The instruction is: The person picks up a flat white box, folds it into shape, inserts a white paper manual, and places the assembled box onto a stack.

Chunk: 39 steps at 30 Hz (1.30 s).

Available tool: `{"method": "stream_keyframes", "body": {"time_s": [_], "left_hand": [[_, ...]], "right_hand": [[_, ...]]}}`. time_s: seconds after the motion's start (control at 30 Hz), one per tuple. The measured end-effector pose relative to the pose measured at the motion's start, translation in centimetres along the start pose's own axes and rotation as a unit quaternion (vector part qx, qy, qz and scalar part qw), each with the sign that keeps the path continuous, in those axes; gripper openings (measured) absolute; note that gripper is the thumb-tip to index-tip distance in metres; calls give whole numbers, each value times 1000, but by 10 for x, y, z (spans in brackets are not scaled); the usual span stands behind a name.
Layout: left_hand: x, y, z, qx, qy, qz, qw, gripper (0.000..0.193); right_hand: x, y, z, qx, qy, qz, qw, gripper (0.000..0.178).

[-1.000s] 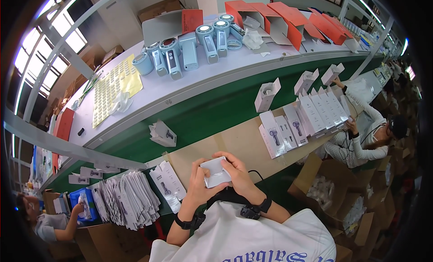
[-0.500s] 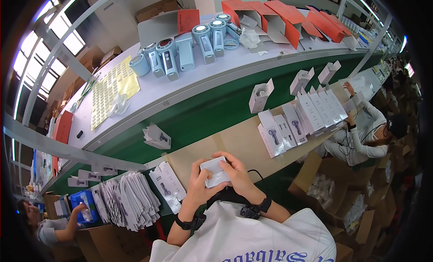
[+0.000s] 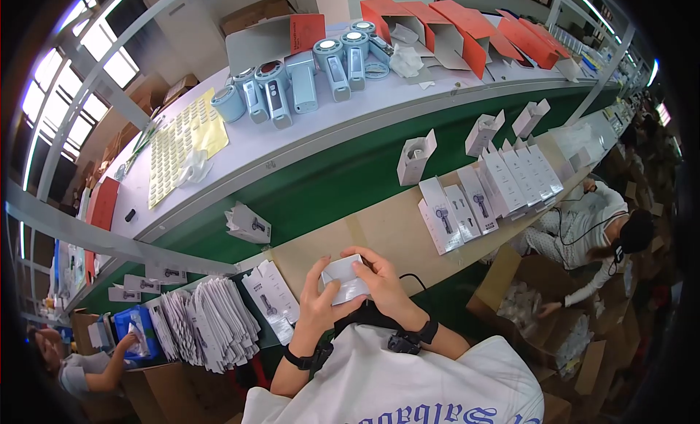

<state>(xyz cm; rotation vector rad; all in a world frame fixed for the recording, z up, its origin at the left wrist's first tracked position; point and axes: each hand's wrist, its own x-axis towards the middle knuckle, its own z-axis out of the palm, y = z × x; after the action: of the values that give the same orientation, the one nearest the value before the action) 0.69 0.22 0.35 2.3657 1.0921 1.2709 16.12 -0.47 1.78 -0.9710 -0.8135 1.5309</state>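
Note:
Both my hands hold a small white carton [image 3: 343, 278] close to my chest, above the tan worktop [image 3: 379, 227]. My left hand [image 3: 319, 301] grips its left side with fingers curled under it. My right hand [image 3: 386, 282] wraps its right and top edges. Each wrist wears a dark band. To the left of my hands lie flat white cartons with a printed device picture [image 3: 271, 296].
A fanned stack of flat cartons [image 3: 208, 322] lies lower left. Assembled white boxes [image 3: 496, 187] stand in rows at right. Pale blue handheld devices [image 3: 306, 78] and orange open boxes [image 3: 467, 30] sit on the upper shelf. One person sits right [image 3: 590, 227], another lower left [image 3: 87, 366].
The view has shifted slightly. My hands stay on the white carton, with only small finger movements around it.

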Motion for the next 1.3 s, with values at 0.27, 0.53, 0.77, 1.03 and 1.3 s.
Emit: {"method": "stream_keyframes", "body": {"time_s": [0.27,0.53,0.77,1.03,1.3], "left_hand": [[7,6,-1,-129,-12,-115,985,70],[3,6,1,-237,-96,-194,947,96],[13,7,-7,-273,-137,-212,928,95],[7,8,-8,-105,-85,-110,985,95],[-7,4,17,-165,-79,-102,978,90]], "right_hand": [[0,4,2,34,16,-5,999,26],[-4,-2,3,-26,8,-37,999,27],[-2,2,7,-70,-9,-90,993,33],[6,-18,-20,-5,-99,68,993,50],[13,9,-82,-198,-35,32,979,61]]}}
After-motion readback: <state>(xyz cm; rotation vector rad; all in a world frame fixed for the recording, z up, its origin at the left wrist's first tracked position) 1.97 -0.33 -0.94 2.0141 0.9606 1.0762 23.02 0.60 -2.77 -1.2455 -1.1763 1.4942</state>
